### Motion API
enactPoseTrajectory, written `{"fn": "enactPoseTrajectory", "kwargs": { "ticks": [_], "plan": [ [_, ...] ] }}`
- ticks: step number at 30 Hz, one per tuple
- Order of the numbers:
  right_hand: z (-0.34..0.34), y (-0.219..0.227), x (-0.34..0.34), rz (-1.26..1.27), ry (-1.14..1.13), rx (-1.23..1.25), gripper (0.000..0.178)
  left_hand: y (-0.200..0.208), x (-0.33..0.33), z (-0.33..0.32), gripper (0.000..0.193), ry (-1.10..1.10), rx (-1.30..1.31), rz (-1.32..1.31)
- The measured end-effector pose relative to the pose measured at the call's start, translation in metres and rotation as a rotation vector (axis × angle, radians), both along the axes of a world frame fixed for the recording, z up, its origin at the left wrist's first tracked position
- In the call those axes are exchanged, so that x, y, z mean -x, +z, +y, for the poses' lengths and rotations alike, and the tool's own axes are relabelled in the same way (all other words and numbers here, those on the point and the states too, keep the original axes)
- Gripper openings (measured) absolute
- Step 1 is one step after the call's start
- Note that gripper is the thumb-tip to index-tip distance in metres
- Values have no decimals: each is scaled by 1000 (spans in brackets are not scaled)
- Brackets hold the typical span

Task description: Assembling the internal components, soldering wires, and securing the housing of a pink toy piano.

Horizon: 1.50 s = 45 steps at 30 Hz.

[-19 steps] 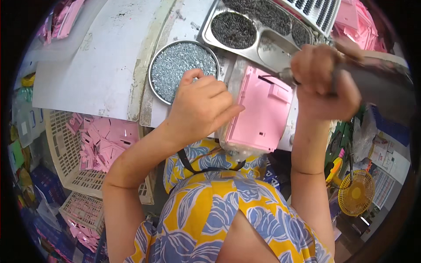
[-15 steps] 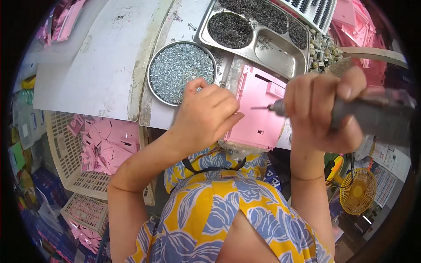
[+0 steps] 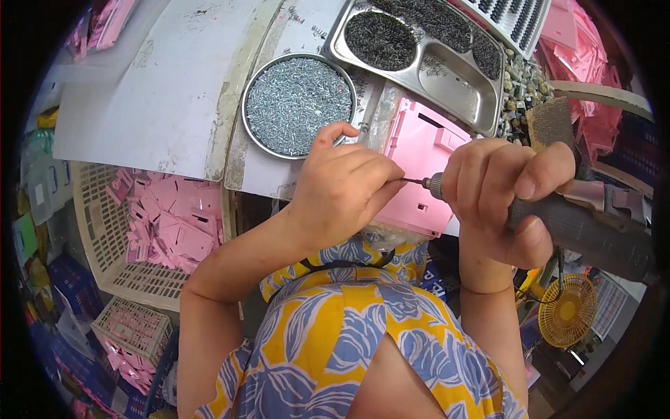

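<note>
My right hand [image 3: 499,199] grips a dark electric screwdriver [image 3: 586,220], its thin bit pointing left. My left hand [image 3: 349,178] pinches at the bit's tip; whatever lies between those fingertips is too small or hidden to make out. Its index finger is raised near the rim of a round metal dish [image 3: 296,101] full of small silvery screws. Beneath both hands lies a flat pink plastic panel [image 3: 419,143] with a slot and a small square hole, partly covered by the fingers. Clear plastic wrap [image 3: 391,236] shows at its near edge.
Behind the panel stands a metal compartment tray [image 3: 457,80] with dark small parts, some apparently springs. Pink pieces fill a beige basket [image 3: 112,241] at left. More pink parts [image 3: 576,49] are piled far right. A yellow fan [image 3: 567,311] stands lower right.
My left hand has moved right, away from the screw dish, to the bit's tip. The screwdriver has come slightly left and tilted, so hand and bit now meet over the panel.
</note>
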State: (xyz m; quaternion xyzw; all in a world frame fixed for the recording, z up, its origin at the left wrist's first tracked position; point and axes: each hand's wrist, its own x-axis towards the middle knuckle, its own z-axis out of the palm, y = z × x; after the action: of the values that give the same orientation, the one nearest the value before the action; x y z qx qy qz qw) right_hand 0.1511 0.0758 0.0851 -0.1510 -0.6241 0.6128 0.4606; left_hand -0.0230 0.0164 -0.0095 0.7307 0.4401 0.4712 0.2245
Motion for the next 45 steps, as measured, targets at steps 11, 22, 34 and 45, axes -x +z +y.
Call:
{"fn": "enactPoseTrajectory", "kwargs": {
  "ticks": [11, 22, 34, 45],
  "plan": [
    [34, -39, 11, 76, -40, 10, 26, -9, 65, 33, 14, 308, 76, 567],
    [28, -60, 13, -209, -50, -149, 29, -27, 69, 43, 17, 332, 46, 536],
    [17, -17, 4, 182, 170, -24, 33, -3, 19, -3, 14, 46, 4, 94],
    [13, 3, -7, 130, 55, 11, 27, -8, -1, 1, 14, 44, 13, 28]
  ]
}}
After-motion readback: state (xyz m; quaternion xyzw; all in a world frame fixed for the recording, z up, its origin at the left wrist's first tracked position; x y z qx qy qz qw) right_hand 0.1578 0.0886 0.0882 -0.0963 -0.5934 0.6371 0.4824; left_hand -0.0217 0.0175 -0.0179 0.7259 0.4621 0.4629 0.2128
